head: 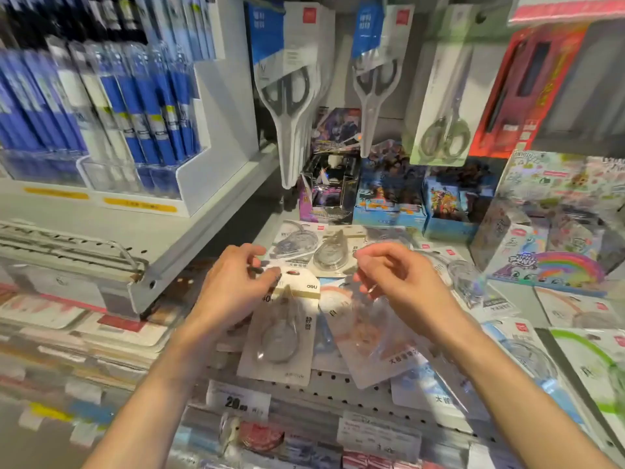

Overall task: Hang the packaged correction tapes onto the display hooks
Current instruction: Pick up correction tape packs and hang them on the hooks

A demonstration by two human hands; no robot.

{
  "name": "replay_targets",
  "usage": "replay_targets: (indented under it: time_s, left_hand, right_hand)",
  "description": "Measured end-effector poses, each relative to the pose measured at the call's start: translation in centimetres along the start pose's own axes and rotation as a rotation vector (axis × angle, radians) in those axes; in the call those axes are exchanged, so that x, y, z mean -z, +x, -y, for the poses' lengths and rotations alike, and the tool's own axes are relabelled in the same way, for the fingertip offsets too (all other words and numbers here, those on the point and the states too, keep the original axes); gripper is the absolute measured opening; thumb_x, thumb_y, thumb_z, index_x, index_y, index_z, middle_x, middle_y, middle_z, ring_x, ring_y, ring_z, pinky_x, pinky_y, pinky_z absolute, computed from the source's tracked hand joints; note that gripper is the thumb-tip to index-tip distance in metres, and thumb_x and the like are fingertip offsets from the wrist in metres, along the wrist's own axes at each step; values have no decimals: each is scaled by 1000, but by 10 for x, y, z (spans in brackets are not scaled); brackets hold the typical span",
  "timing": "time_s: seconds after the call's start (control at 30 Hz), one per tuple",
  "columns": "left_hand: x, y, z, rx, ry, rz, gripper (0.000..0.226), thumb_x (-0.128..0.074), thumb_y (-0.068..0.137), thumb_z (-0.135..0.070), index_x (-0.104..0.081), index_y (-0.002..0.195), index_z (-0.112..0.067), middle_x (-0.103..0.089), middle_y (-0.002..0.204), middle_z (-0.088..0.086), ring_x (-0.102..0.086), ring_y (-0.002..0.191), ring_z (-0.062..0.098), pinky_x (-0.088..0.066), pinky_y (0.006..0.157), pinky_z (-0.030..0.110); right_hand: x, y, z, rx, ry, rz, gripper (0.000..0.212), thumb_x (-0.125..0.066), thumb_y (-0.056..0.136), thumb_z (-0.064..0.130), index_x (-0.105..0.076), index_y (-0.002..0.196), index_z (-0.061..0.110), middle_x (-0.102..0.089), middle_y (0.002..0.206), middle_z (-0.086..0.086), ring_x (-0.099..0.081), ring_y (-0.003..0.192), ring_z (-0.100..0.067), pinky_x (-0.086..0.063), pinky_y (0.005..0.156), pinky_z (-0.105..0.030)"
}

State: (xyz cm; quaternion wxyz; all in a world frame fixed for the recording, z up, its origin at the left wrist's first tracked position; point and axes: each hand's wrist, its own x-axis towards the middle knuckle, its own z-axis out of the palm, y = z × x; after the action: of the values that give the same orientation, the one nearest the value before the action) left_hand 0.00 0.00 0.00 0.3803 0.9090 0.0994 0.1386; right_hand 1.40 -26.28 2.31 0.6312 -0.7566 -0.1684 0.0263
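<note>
Blue-and-white pens point(101, 106) fill the rack at ten o'clock, over a white shelf point(209, 228). Near centre, the person's left hand point(233, 286) curls its fingers point(267, 275) round the top edge of a carded tape point(284, 330), which hangs down toward six o'clock over the pegboard point(324, 380). Whether the card sits on a hook cannot be told. Just right of it, the right hand point(402, 282) holds its fingers loosely curled above a second, tilted pack point(368, 340); blur hides whether they pinch anything. More tape packs point(314, 245) lie flat at twelve o'clock behind the hands, with scissors point(291, 106) hanging above. Card boxes point(392, 201) stand at one o'clock, and further packs point(521, 353) lie at four o'clock.
</note>
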Motion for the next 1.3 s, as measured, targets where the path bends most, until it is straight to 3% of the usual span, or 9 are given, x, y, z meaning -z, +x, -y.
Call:
replay_targets:
  time_s: [0.07,0.17,0.33,0.47,0.7,0.8,0.93,1.13,1.3]
  left_hand:
    - [-1,6,0,13,186,96,32,-66,90,-51,-67,111,-27,-62,107,-2,-60,94,15,-47,79,34]
    - [-5,11,8,26,143,146,31,-67,90,-47,-55,70,-27,-56,84,-7,-50,70,8,-35,60,29]
    - [-3,13,3,21,-338,178,18,-71,96,-28,-64,99,-11,-66,67,-11,-57,54,-4,-42,50,7]
    - [6,14,-19,-46,-561,216,18,-66,99,-31,-60,113,-20,-80,74,4,-73,70,20,-54,61,29]
    - [-7,27,-52,-21,-748,140,16,-69,97,-32,-65,108,-21,-82,87,-3,-79,77,14,-59,56,24]
    - [-17,27,-52,-25,-726,295,30,-76,90,-38,-69,114,-21,-81,100,-2,-79,90,17,-62,70,29]
    - [-24,27,-52,-66,-759,355,36,-78,85,-35,-71,117,-19,-80,107,1,-78,97,24,-62,83,43]
    - [-23,44,-38,15,-749,112,19,-76,91,-31,-69,108,-27,-81,93,-9,-80,81,14,-63,61,27]
    - [-25,49,-31,59,-718,80,20,-76,91,-34,-68,108,-29,-81,93,-12,-80,81,12,-62,61,26]
  right_hand:
    - [-3,7,0,-28,-101,4,7,-64,101,18,-70,105,18,-77,81,2,-67,68,-3,-56,68,-20]
    - [-6,13,-7,-82,-155,22,7,-66,99,28,-71,103,25,-78,92,-4,-69,74,-5,-58,74,-27]
    - [-12,18,-7,-121,-146,15,12,-68,98,31,-69,109,27,-76,98,-6,-73,78,-13,-61,75,-33]
    - [-27,29,2,-121,-93,18,37,-68,97,37,-58,130,25,-75,96,2,-75,79,-17,-62,78,-40]
    - [-31,46,15,-101,167,-20,8,-65,101,15,-68,107,12,-81,79,-4,-74,65,-14,-55,56,-26]
    - [-22,56,18,-84,194,-108,11,-65,101,16,-70,109,9,-82,85,-8,-80,77,-26,-63,65,-35]
    - [-7,71,18,-75,140,-71,12,-64,102,22,-70,101,12,-81,80,-2,-76,69,-13,-57,60,-20]
    - [42,97,-4,-69,-440,-241,17,-61,102,38,-64,113,26,-77,87,0,-73,79,-17,-58,73,-34]
    - [45,131,-29,-170,-768,-111,23,-59,102,40,-65,107,18,-72,88,4,-71,82,-18,-51,73,-28]
